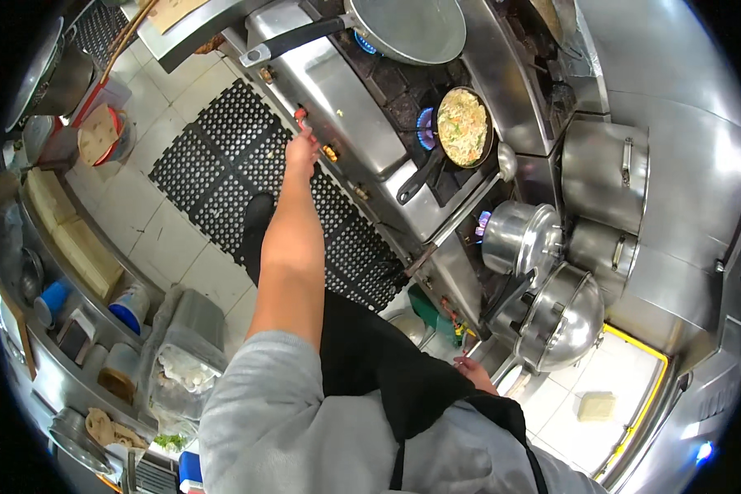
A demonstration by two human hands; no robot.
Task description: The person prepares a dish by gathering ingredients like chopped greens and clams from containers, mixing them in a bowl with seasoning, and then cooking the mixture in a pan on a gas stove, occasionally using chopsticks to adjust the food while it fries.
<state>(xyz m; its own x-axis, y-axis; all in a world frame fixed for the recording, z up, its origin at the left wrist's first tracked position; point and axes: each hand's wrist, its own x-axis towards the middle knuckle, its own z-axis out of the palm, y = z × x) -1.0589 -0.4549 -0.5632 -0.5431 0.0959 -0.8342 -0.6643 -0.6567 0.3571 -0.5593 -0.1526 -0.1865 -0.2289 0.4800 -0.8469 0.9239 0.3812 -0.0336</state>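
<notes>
Stainless steel range [362, 123] runs diagonally across upper centre of frame, w/ burners lit blue. Left hand [302, 152] is extended along outstretched forearm to range front edge, upper centre; fingers pinched together on a small red-tipped control knob [300, 114]. Grip detail is small at this distance; contact appears at fingertips only. Further brass-coloured knobs sit along same front rail, just right of the hand.

Right hand [474, 372] sits lower centre-right, partly hidden behind grey sleeve and black apron; fingers rest near counter edge, beside a green container [430, 311]. Whether it grips anything cannot be told.

On range: black-handled frying pan [463, 128] holding a yellow-white mix w/ green bits, over blue flame, upper centre-right. Behind it, at top of frame, a large empty grey pan [407, 29] w/ long handle pointing left. A ladle [507, 162] rests just right of frying pan. Centre-right: two lidded steel pots [543, 272], one over visible flame; two taller stockpots [605, 173] stand behind them at right.

Floor: black perforated rubber mat [230, 156] on pale tiles, below range, upper left-centre. Left edge of frame: shelf unit w/ blue tubs [128, 309], a clear bin of white items [181, 370] and stacked metal bowls.
</notes>
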